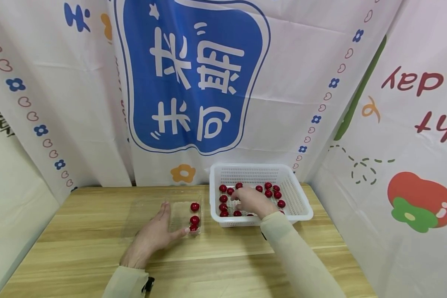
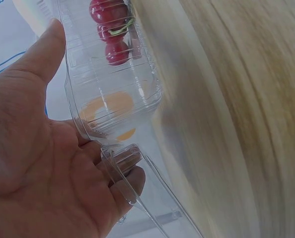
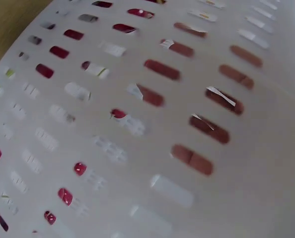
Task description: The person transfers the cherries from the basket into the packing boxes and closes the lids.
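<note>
My left hand rests at a clear plastic clamshell box, its thumb along the near wall and its other fingers by the hinge. Red cherries, with stems, lie at the right end of the box. In the head view my right hand reaches down into a white slotted basket, index finger and thumb apart. Several red cherries are scattered on the basket floor around it. Through the slots of the basket wall, the right wrist view shows parts of the fingers and cherries; the fingertips are partly hidden.
Box and basket stand side by side on a wood-grain table, near its back edge. A printed white curtain hangs right behind them. Another printed sheet closes off the right side. The clamshell's clear lid lies folded out leftward.
</note>
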Tool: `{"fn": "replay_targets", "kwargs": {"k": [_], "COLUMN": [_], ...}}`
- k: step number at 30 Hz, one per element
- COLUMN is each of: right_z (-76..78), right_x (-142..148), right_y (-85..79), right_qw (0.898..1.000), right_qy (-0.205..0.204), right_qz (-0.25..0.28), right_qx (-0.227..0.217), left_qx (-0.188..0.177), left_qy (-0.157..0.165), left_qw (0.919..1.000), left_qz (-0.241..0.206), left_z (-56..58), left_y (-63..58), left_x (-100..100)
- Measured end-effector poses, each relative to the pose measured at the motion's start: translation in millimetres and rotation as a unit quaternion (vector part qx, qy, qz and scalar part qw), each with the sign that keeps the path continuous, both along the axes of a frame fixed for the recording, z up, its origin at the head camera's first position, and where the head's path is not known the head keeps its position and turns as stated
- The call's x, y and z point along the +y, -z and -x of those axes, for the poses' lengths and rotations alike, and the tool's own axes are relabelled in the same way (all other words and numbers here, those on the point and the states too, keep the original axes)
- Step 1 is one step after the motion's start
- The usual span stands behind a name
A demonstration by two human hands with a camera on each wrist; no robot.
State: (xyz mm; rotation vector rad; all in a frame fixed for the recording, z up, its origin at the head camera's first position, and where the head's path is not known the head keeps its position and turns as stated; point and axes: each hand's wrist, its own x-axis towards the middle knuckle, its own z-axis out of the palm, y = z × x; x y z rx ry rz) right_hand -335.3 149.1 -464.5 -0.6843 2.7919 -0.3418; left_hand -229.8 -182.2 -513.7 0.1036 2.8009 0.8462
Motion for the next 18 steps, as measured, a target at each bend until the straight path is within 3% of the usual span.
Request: {"fn": "replay_targets", "kwargs": {"k": [18], "right_z": [1.5], "right_x": [-3], "right_y": [11.6], "right_qw": [0.999], "right_qy": [-0.012], "right_qz": [-0.033], "right_qx": [-0.022], "left_qx": [-0.003], "left_qy": [0.001], "left_qw": [1.0], "left_qz": [-0.006], "left_z": [0.3], "left_y": [1.7], "left_x": [-3]}}
